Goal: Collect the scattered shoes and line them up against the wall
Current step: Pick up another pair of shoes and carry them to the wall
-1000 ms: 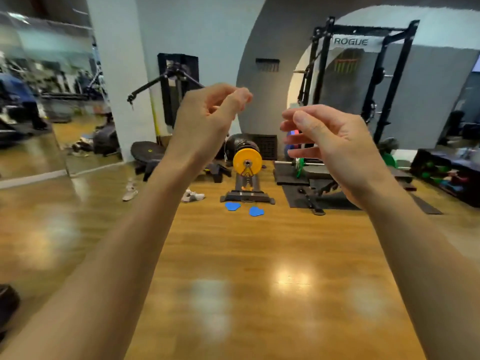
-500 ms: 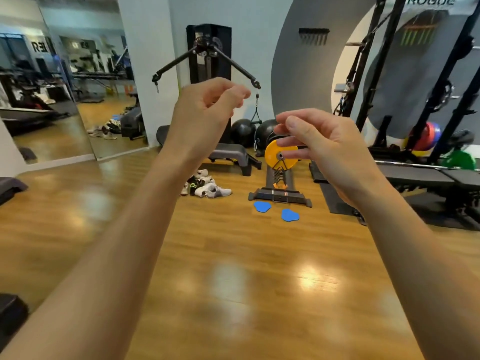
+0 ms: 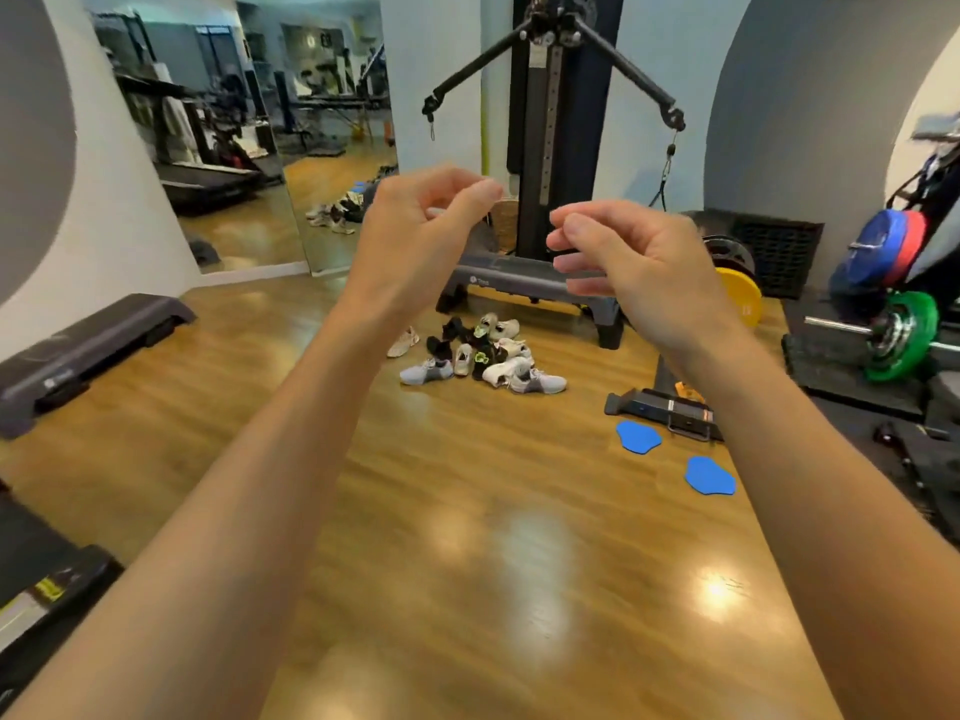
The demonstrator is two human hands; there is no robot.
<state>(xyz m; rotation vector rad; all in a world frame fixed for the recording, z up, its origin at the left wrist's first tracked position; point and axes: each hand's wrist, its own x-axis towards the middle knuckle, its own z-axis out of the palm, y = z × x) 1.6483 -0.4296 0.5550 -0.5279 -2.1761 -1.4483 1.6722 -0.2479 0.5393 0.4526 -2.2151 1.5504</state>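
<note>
Both arms are raised ahead of me. Left hand (image 3: 421, 236) and right hand (image 3: 639, 267) — each grip loose, fingers half-curled, holding nothing. The shoes (image 3: 480, 356) lie heaped on the wood floor (image 3: 467, 563), just before the grey step platform (image 3: 524, 278) (one beige shoe (image 3: 404, 341) sits slightly apart, left). I note blue pads (image 3: 639, 437) further right.

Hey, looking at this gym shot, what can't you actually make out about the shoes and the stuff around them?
Head view: the shoe pile is too small and overlapped to count shoes or match pairs.
Head view: the yellow plate is partly hidden by the right hand.
Head view: the step platform is partly covered by both hands, including the left hand.
Head view: shoes reflected in the mirror are blurred.
</note>
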